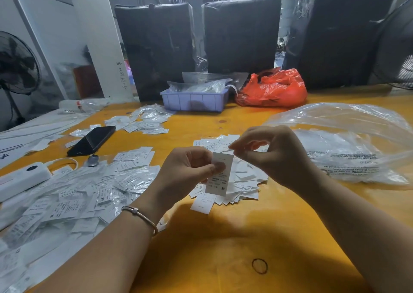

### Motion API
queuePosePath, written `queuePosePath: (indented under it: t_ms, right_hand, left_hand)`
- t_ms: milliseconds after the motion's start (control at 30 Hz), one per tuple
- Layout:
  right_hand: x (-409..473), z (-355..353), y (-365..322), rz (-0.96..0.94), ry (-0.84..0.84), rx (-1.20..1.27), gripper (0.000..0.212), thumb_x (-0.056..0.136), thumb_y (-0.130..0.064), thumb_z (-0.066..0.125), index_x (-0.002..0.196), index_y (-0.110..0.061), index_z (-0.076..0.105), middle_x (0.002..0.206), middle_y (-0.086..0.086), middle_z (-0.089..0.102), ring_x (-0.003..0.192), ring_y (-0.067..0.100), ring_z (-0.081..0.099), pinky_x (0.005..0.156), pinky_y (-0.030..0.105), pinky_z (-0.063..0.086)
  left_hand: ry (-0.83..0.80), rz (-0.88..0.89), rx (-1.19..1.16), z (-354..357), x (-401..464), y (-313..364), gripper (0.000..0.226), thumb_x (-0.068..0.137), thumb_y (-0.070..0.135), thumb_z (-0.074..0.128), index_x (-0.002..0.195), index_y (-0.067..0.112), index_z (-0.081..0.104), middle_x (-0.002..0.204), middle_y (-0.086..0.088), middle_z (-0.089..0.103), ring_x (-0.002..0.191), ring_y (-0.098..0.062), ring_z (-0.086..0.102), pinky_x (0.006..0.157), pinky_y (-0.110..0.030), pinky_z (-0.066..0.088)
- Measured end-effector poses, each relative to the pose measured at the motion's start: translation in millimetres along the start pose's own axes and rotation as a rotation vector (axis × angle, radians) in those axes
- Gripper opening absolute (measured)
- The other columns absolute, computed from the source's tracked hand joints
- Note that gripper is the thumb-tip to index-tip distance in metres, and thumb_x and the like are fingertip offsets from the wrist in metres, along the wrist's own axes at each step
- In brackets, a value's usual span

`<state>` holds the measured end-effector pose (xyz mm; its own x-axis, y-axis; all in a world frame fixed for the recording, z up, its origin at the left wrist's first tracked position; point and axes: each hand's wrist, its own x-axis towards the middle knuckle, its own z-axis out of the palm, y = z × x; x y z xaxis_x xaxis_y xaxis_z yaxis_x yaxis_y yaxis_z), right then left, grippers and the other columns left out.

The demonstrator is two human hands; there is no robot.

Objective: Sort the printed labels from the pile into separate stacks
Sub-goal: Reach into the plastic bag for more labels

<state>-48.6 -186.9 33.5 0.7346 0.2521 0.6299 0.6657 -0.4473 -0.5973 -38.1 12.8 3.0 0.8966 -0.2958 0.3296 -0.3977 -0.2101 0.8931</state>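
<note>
My left hand [187, 170] grips a white printed label [220, 176] marked M, thumb pressed on its face. My right hand [268, 152] pinches the label's top edge between thumb and fingertips. Both hands hover over a loose pile of white labels [243, 181] in the middle of the orange table [223, 248]. A wide spread of bagged and loose labels [73, 199] covers the table's left side. Another scatter of labels [143, 120] lies farther back.
A black phone [91, 140] and a white power bank [22, 178] lie at the left. A large clear plastic bag [357, 140] fills the right. A purple tray [194, 100] and red bag [272, 89] stand at the back. A rubber band [259, 266] lies near the front.
</note>
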Motion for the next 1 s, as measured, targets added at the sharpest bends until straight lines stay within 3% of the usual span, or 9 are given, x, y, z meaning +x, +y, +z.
queuePosePath:
  t_ms: [133, 333, 433, 533, 600, 667, 800, 900, 1000]
  right_hand:
    - [-3, 8, 0, 0.019, -0.088, -0.017, 0.011, 0.079, -0.002, 0.073, 0.086, -0.01, 0.078, 0.08, -0.002, 0.072, 0.072, 0.013, 0.063, 0.07, 0.033, 0.052]
    - [-1, 4, 11, 0.086, -0.149, -0.039, 0.013, 0.081, -0.005, 0.071, 0.088, -0.014, 0.077, 0.079, -0.005, 0.071, 0.071, 0.007, 0.062, 0.067, 0.02, 0.049]
    - [4, -11, 37, 0.237, -0.005, -0.331, 0.015, 0.083, -0.009, 0.065, 0.089, -0.014, 0.077, 0.083, -0.001, 0.072, 0.074, 0.014, 0.063, 0.069, 0.033, 0.055]
    - [4, -31, 62, 0.445, 0.149, -0.644, 0.02, 0.082, -0.01, 0.057, 0.088, -0.015, 0.075, 0.091, 0.005, 0.072, 0.085, 0.025, 0.062, 0.073, 0.035, 0.052]
    - [2, -42, 74, 0.544, 0.219, -0.75, 0.023, 0.083, -0.012, 0.056, 0.099, -0.017, 0.072, 0.103, 0.01, 0.071, 0.096, 0.03, 0.061, 0.083, 0.037, 0.047]
    - [2, -50, 83, 0.66, 0.198, -0.873, 0.033, 0.086, -0.016, 0.055, 0.116, -0.02, 0.066, 0.115, 0.011, 0.067, 0.108, 0.031, 0.057, 0.091, 0.037, 0.038]
    - [0, -57, 95, 0.819, 0.027, -0.94, 0.036, 0.089, -0.024, 0.057, 0.124, -0.018, 0.056, 0.126, 0.008, 0.059, 0.117, 0.029, 0.051, 0.096, 0.039, 0.033]
    - [0, -55, 98, 0.861, -0.039, -0.93, 0.013, 0.09, -0.026, 0.057, 0.1, -0.019, 0.061, 0.108, 0.006, 0.065, 0.109, 0.028, 0.056, 0.099, 0.04, 0.031]
    - [2, -55, 98, 0.807, 0.046, -0.959, 0.012, 0.089, -0.017, 0.056, 0.094, -0.021, 0.067, 0.099, 0.002, 0.067, 0.103, 0.026, 0.059, 0.094, 0.038, 0.03]
  left_hand:
    - [0.003, 0.011, -0.028, 0, -1, 3, 0.031, 0.071, 0.024, 0.073, 0.087, -0.003, 0.071, 0.083, -0.011, 0.075, 0.076, -0.012, 0.07, 0.064, -0.02, 0.055]
    - [0.014, -0.016, 0.012, -5, 1, 4, 0.014, 0.082, 0.015, 0.071, 0.096, 0.011, 0.07, 0.083, -0.003, 0.077, 0.081, -0.015, 0.074, 0.064, -0.017, 0.054]
    - [0.117, -0.011, 0.181, -25, 4, 3, 0.012, 0.09, 0.014, 0.067, 0.09, 0.025, 0.073, 0.083, 0.006, 0.077, 0.081, -0.012, 0.072, 0.063, -0.02, 0.057]
    - [0.347, -0.059, 0.43, -46, 8, -5, 0.014, 0.097, 0.022, 0.059, 0.09, 0.023, 0.071, 0.08, 0.004, 0.072, 0.076, -0.017, 0.066, 0.061, -0.033, 0.052]
    - [0.433, -0.201, 0.719, -59, 11, -14, 0.02, 0.099, 0.026, 0.051, 0.089, 0.02, 0.067, 0.081, -0.001, 0.066, 0.075, -0.02, 0.058, 0.06, -0.031, 0.043]
    - [0.401, -0.432, 0.931, -73, 11, -22, 0.023, 0.1, 0.025, 0.046, 0.09, 0.017, 0.065, 0.084, -0.006, 0.063, 0.077, -0.025, 0.057, 0.064, -0.032, 0.044]
    - [0.319, -0.675, 1.095, -82, 10, -27, 0.023, 0.096, 0.029, 0.048, 0.106, 0.017, 0.065, 0.111, -0.012, 0.061, 0.105, -0.034, 0.053, 0.092, -0.046, 0.048]
    - [0.391, -0.589, 1.146, -71, 11, -23, 0.026, 0.094, 0.038, 0.054, 0.116, 0.026, 0.063, 0.13, -0.01, 0.053, 0.124, -0.034, 0.04, 0.096, -0.048, 0.04]
    - [0.405, -0.327, 1.052, -54, 11, -23, 0.025, 0.091, 0.043, 0.06, 0.112, 0.03, 0.064, 0.132, -0.004, 0.053, 0.128, -0.029, 0.035, 0.095, -0.046, 0.039]
